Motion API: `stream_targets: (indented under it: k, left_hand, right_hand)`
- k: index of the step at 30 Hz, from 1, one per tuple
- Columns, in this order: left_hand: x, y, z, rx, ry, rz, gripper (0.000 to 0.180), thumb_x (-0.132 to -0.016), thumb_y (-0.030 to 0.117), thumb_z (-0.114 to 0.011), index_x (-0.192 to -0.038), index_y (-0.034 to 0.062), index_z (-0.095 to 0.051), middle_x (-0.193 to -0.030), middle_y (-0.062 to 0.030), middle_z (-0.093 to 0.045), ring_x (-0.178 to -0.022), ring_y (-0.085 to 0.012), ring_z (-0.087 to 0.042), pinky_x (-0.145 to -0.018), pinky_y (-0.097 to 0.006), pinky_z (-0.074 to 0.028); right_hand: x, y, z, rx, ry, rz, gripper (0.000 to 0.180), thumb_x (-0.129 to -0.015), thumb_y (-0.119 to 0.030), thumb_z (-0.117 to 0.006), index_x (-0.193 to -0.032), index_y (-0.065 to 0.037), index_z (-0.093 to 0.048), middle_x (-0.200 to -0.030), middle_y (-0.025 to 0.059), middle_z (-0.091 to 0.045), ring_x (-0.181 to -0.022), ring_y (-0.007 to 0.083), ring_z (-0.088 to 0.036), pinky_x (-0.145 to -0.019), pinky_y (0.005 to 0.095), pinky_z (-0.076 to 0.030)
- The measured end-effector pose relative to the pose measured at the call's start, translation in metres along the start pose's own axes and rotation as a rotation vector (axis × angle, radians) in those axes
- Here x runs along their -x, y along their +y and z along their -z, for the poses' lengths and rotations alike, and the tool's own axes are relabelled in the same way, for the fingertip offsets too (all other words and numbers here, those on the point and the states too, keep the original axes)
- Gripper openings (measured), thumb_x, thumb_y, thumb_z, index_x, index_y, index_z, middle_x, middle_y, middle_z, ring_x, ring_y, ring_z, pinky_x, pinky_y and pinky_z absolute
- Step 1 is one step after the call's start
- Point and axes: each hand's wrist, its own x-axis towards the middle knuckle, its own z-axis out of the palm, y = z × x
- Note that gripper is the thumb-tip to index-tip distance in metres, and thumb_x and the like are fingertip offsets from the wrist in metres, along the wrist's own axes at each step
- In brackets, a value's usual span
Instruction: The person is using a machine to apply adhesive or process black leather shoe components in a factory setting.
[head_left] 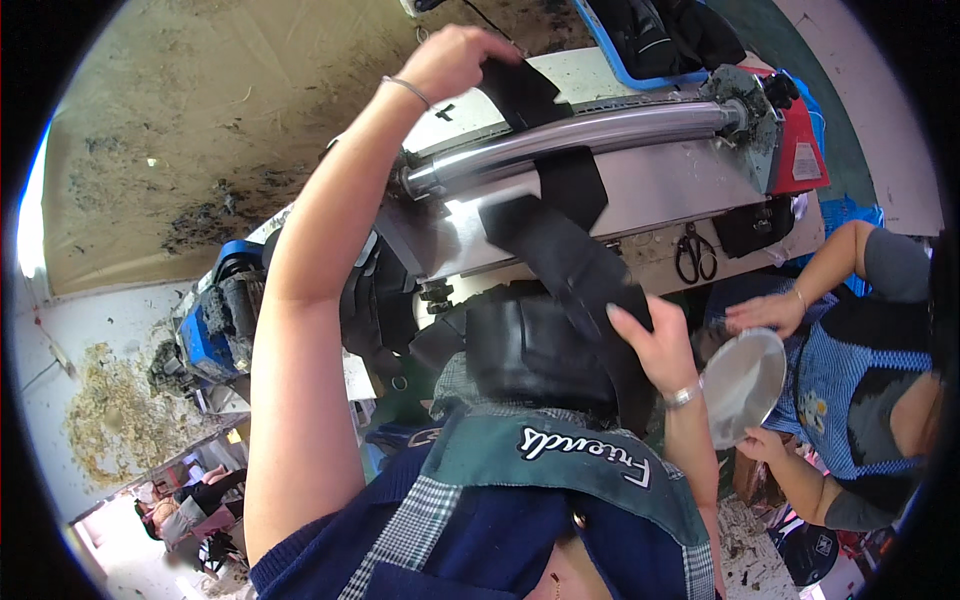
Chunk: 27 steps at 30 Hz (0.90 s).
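Black fabric strip (560, 215) draped over the metal roller (580, 140) at the worktop (660, 190) edge, left hand (455, 60) fingers gripping its far end, right hand (655, 345) fingers pinching its near end.

A stained, tan concrete floor (180, 130) spreads beyond a pale workbench (680, 180) in a workshop, with sawdust-like debris (110, 410) scattered along a white ledge (70, 330) and daylight glaring at the left edge.

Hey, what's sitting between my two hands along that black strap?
In the head view, a shiny metal roller crosses between the left hand and right hand; the black strap drapes over it.
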Motion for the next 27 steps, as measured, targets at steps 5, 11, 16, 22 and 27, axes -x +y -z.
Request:
stream_targets:
  k: [5, 11, 16, 22, 27]
  left_hand:
    - [-0.002, 0.008, -0.072, 0.22, -0.408, 0.388, 0.033, -0.085, 0.028, -0.057, -0.103, 0.0038, -0.069, -0.107, -0.0224, -0.065, -0.101, -0.0322, -0.063, -0.092, -0.036, -0.047]
    - [0.037, 0.042, -0.004, -0.186, 0.164, 0.116, 0.029, -0.078, 0.032, -0.07, -0.084, 0.004, -0.072, -0.074, -0.0178, -0.066, -0.071, -0.0324, -0.064, -0.094, -0.042, -0.044]
    - [0.079, 0.088, 0.071, -0.135, 0.342, -0.041, 0.018, -0.08, 0.021, -0.069, -0.083, 0.0038, -0.072, -0.057, -0.0112, -0.06, -0.059, -0.0288, -0.059, -0.111, -0.042, -0.028]
    - [0.17, 0.029, 0.08, 0.259, 0.664, 0.573, 0.022, -0.081, 0.019, -0.071, -0.087, -0.0017, -0.071, -0.061, -0.0024, -0.064, -0.056, -0.0067, -0.052, -0.058, -0.025, -0.046]
    - [0.312, -0.014, 0.026, 0.812, 1.178, 0.789, 0.025, -0.085, 0.012, -0.067, -0.101, -0.0077, -0.067, -0.086, -0.0037, -0.067, -0.078, -0.0099, -0.059, -0.072, -0.025, -0.048]
  right_hand:
    - [-0.036, 0.011, 0.0, 0.16, 0.113, -0.014, 0.03, -0.082, -0.022, -0.073, -0.09, 0.004, -0.061, -0.082, 0.0032, -0.066, -0.074, 0.0059, -0.056, -0.066, 0.0236, -0.047]
    - [0.025, -0.008, 0.018, 0.024, -0.472, 0.096, 0.031, -0.078, -0.019, -0.077, -0.098, -0.001, -0.062, -0.08, 0.0032, -0.067, -0.068, 0.0072, -0.057, -0.061, 0.0248, -0.047]
    - [0.012, -0.026, 0.023, 0.392, -0.897, 0.025, 0.041, -0.082, -0.023, -0.07, -0.112, 0.001, -0.057, -0.091, 0.0188, -0.065, -0.08, 0.0304, -0.064, -0.073, 0.0319, -0.049]
    - [0.025, -0.024, 0.006, 0.229, -0.669, 0.029, 0.036, -0.076, 0.0, -0.07, -0.109, 0.003, -0.056, -0.092, 0.0061, -0.063, -0.081, 0.01, -0.058, -0.072, 0.0251, -0.047]
    - [0.029, -0.004, 0.025, -0.125, -0.401, -0.071, 0.025, -0.079, -0.002, -0.071, -0.101, 0.001, -0.061, -0.087, 0.0009, -0.065, -0.077, 0.0069, -0.058, -0.071, 0.0237, -0.048]
